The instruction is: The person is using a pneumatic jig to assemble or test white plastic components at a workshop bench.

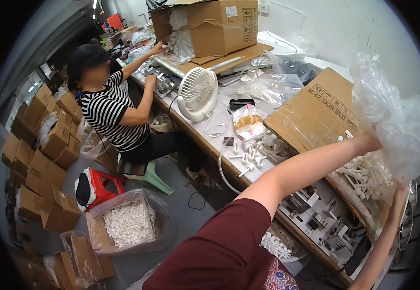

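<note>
A crumpled clear plastic bag rises at the right over a cardboard box of white plastic parts. With my left arm stretched across the bench, my left hand is closed on the bag's near-left side, its fingertips partly covered by the film. Lower down, my right hand grips the bag's lower edge beside the box. The white parts look like short rods with wider heads. A brown box flap stands open to the left of my left hand.
Metal fixtures sit below my left forearm. Loose white parts, a white fan and a large carton are along the bench. A seated co-worker works at left. On the floor stands a lined box of white parts.
</note>
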The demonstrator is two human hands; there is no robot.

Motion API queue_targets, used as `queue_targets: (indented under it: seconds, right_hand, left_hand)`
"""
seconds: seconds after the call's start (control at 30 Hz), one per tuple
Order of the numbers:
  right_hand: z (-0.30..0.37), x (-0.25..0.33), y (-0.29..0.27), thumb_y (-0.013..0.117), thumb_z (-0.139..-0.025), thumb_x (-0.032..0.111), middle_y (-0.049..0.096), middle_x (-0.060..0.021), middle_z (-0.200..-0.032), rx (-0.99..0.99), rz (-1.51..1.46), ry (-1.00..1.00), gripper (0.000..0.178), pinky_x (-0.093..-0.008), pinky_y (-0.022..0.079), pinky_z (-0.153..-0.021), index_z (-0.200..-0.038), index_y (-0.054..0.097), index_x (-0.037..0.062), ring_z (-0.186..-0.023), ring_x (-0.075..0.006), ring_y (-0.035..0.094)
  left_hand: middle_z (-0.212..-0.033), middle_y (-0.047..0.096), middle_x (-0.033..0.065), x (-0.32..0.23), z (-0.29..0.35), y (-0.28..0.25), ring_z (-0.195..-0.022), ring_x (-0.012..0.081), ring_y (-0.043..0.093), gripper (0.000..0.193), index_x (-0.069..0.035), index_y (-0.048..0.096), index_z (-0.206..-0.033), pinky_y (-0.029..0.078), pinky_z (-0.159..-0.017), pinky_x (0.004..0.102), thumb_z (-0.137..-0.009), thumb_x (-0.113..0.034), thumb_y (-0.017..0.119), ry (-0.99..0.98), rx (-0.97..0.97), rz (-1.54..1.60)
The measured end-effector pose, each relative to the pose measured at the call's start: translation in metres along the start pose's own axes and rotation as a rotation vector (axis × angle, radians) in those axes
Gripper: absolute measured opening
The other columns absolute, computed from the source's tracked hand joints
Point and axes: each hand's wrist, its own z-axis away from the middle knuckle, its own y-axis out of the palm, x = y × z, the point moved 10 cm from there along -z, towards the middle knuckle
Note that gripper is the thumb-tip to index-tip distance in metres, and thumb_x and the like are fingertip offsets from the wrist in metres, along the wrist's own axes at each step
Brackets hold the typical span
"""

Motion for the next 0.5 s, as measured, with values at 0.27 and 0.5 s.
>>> queue_targets:
  seconds: [0.27,0.5]
  right_hand:
    - [-0.020,-0.071,-0.015,0.057,-0.096,0.020,0.058,-0.0125,-0.132,0.020,-0.309,0.130,0.045,-0.0425,0.039,-0.107,-0.137,0.052,-0.0001,-0.123,-0.0250,0.054]
    - [-0.002,-0.057,-0.015,0.058,-0.096,0.023,0.055,-0.0106,-0.135,-0.013,-0.323,0.129,0.048,-0.0417,0.036,-0.109,-0.138,0.050,0.0019,-0.126,-0.0233,0.050]
  left_hand:
    - [-0.147,0.046,0.0114,-0.029,0.005,0.025,-0.138,0.0301,0.039,0.070,-0.012,0.047,-0.144,0.031,-0.115,0.0439,-0.084,-0.038,0.072,0.519,0.073,-0.185]
    - [-0.151,0.040,0.0133,0.020,-0.005,0.080,-0.140,0.0327,0.035,0.075,-0.012,0.045,-0.144,0.025,-0.117,0.0473,-0.081,-0.042,0.073,0.604,0.062,-0.500]
